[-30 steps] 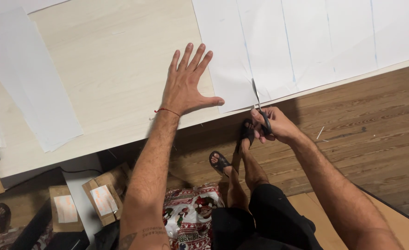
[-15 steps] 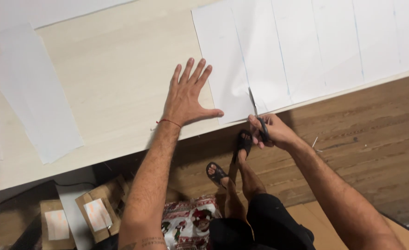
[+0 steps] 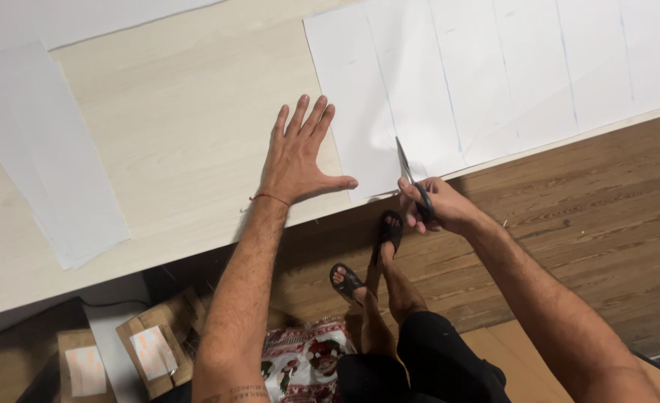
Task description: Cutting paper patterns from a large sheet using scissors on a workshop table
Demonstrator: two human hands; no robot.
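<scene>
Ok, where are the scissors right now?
In the head view, the scissors are in the right hand at the table's near edge, blades in the white sheet.

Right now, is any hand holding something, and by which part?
The right hand holds scissors by the handles. The left hand holds nothing; it lies flat.

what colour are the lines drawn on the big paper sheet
Pale blue, running lengthwise down the white paper sheet; seen in the head view, the only one.
</scene>
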